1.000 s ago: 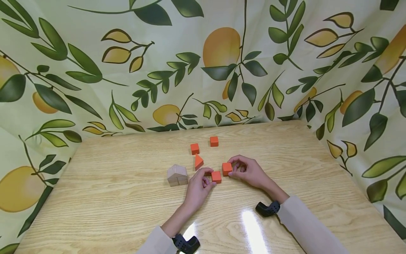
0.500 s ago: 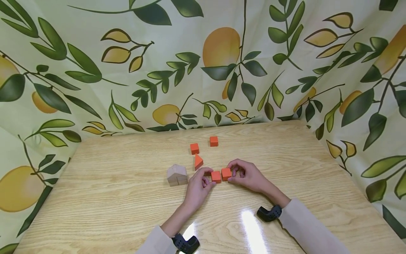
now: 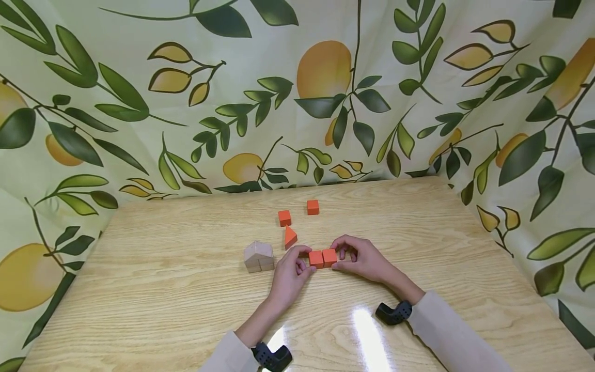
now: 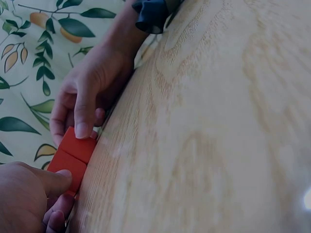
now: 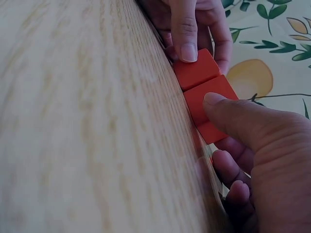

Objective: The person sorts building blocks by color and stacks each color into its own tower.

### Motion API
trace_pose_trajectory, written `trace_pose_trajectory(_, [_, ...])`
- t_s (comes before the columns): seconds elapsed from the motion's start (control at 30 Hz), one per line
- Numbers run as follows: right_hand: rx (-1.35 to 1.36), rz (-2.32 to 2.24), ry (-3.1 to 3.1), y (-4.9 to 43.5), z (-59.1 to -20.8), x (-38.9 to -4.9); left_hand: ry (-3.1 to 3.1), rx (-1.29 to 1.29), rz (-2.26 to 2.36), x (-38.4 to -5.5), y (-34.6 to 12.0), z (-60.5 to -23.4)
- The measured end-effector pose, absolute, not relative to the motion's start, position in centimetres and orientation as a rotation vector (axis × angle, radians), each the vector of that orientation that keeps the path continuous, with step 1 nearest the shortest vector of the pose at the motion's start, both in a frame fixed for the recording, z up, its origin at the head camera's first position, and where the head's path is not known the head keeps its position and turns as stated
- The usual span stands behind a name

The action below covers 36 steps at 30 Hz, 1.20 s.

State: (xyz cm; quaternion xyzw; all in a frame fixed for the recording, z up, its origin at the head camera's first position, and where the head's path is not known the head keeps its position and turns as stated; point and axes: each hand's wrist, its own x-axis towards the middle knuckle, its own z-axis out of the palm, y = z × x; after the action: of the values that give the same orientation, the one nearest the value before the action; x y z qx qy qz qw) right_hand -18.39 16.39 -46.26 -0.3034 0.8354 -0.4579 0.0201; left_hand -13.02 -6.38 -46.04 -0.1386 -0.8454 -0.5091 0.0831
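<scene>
Two red cubes sit side by side on the wooden table, their faces together. My left hand (image 3: 289,276) pinches the left red cube (image 3: 316,259) between thumb and fingers. On the other side, my right hand (image 3: 364,258) pinches the right red cube (image 3: 329,257). The left wrist view shows the seam between the cubes, with my left thumb (image 4: 60,180) on the nearer one. In the right wrist view my right thumb (image 5: 221,104) lies against the front face of its cube. Fingers behind the cubes are partly hidden.
Just left of my left hand stands a pale wooden house-shaped block stack (image 3: 259,257). A red triangular block (image 3: 290,237) lies behind the hands, with a red cube (image 3: 284,218) beyond it and another red cube (image 3: 313,207) farther back. A leaf-patterned cloth (image 3: 279,129) backs the table (image 3: 162,289).
My right hand has brought its red cube left and toward me, closing the gap to the left cube. My left hand has stayed put with its cube.
</scene>
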Motion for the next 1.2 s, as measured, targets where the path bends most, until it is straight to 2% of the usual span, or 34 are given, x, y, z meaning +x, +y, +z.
trace_pose_trajectory(1.2, [-0.911,-1.388,2.581,16.00,-45.58,-18.11,-2.514,-0.433,-1.510,-13.01,-6.40,-45.98])
